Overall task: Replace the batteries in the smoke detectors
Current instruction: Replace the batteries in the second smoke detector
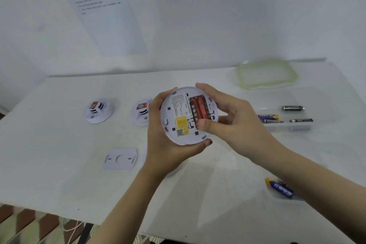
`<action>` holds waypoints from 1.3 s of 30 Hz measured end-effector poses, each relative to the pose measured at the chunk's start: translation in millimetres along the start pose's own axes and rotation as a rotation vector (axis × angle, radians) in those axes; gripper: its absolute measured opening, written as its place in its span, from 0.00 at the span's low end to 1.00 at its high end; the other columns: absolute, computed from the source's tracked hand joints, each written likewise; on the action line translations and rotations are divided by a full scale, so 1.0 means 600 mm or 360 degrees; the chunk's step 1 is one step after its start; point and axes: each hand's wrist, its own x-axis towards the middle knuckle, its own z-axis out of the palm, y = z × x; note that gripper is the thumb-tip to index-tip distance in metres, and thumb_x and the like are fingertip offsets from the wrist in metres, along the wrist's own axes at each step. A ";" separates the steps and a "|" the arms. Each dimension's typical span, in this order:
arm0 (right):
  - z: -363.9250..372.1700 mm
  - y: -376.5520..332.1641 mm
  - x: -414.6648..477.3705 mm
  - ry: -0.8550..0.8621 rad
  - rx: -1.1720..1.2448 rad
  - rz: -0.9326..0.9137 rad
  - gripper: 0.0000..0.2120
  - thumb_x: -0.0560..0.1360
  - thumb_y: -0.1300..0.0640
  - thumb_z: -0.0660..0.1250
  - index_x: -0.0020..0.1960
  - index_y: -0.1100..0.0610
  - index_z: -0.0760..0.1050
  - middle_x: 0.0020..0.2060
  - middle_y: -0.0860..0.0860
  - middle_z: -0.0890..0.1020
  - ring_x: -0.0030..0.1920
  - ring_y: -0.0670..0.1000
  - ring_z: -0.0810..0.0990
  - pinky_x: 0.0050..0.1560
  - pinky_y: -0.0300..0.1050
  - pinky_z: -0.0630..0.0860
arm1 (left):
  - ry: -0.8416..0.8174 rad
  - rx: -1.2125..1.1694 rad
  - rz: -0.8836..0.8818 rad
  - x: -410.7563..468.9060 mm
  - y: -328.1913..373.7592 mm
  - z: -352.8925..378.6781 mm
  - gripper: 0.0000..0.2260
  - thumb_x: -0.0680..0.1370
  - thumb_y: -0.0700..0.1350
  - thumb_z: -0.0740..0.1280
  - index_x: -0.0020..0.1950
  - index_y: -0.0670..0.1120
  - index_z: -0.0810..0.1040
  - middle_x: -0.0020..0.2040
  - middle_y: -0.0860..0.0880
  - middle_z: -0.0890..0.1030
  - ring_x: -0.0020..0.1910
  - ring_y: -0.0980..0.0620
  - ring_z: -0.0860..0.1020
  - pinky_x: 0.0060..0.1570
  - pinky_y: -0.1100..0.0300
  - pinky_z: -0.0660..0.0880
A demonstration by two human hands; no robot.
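My left hand grips a round white smoke detector from behind, its back turned up toward me above the table. Two red batteries lie side by side in its open compartment, beside a yellow label. My right hand curls round the detector's right rim, with the thumb pressing on the lower end of the red batteries. Two more white smoke detectors stand on the table to the left.
A square white mounting plate lies at the front left. A clear plastic box at the right holds several batteries. A blue and yellow battery lies beside my right forearm. A green-rimmed lid sits at the back right.
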 end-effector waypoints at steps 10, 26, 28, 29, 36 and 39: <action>0.157 0.014 0.037 -0.0101 -0.0053 0.0041 0.28 0.73 0.66 0.67 0.65 0.41 0.68 0.56 0.45 0.79 0.50 0.45 0.82 0.50 0.45 0.81 | 0.0001 0.0217 -0.0206 -0.027 -0.037 -0.156 0.44 0.55 0.53 0.79 0.68 0.55 0.64 0.63 0.69 0.72 0.63 0.63 0.73 0.57 0.68 0.74; 0.337 0.132 0.034 -0.0569 -0.2339 -0.0249 0.29 0.64 0.40 0.63 0.54 0.61 0.81 0.59 0.62 0.79 0.62 0.63 0.75 0.65 0.70 0.48 | 0.0003 0.0290 -0.0455 -0.139 -0.161 -0.386 0.42 0.56 0.52 0.76 0.66 0.58 0.62 0.62 0.70 0.69 0.62 0.66 0.71 0.54 0.75 0.70; 0.349 0.135 0.040 -0.0538 -0.2431 -0.0187 0.28 0.64 0.38 0.67 0.50 0.61 0.81 0.57 0.61 0.80 0.62 0.63 0.76 0.66 0.71 0.43 | -0.0030 0.0254 -0.0451 -0.139 -0.170 -0.399 0.42 0.56 0.51 0.77 0.66 0.56 0.62 0.61 0.70 0.69 0.63 0.65 0.71 0.55 0.75 0.71; 0.353 0.133 0.043 -0.0519 -0.2455 -0.0154 0.26 0.64 0.38 0.69 0.48 0.59 0.81 0.54 0.59 0.82 0.60 0.61 0.77 0.67 0.70 0.40 | -0.0045 0.0236 -0.0448 -0.138 -0.175 -0.405 0.42 0.56 0.51 0.77 0.66 0.56 0.62 0.61 0.70 0.70 0.62 0.65 0.72 0.55 0.74 0.71; 0.350 0.120 0.061 -0.0302 -0.2393 -0.0241 0.20 0.66 0.38 0.56 0.39 0.53 0.76 0.28 0.45 0.74 0.36 0.47 0.76 0.70 0.60 0.28 | -0.0081 0.0137 -0.0466 -0.137 -0.194 -0.430 0.41 0.56 0.50 0.77 0.66 0.54 0.64 0.58 0.71 0.71 0.60 0.67 0.73 0.52 0.75 0.72; 0.347 0.119 0.067 -0.0091 -0.2253 -0.0257 0.22 0.66 0.35 0.56 0.33 0.54 0.74 0.24 0.45 0.73 0.33 0.47 0.76 0.72 0.56 0.32 | -0.0058 0.0111 -0.0505 -0.135 -0.204 -0.440 0.41 0.55 0.51 0.77 0.65 0.55 0.64 0.58 0.72 0.71 0.59 0.68 0.73 0.52 0.76 0.72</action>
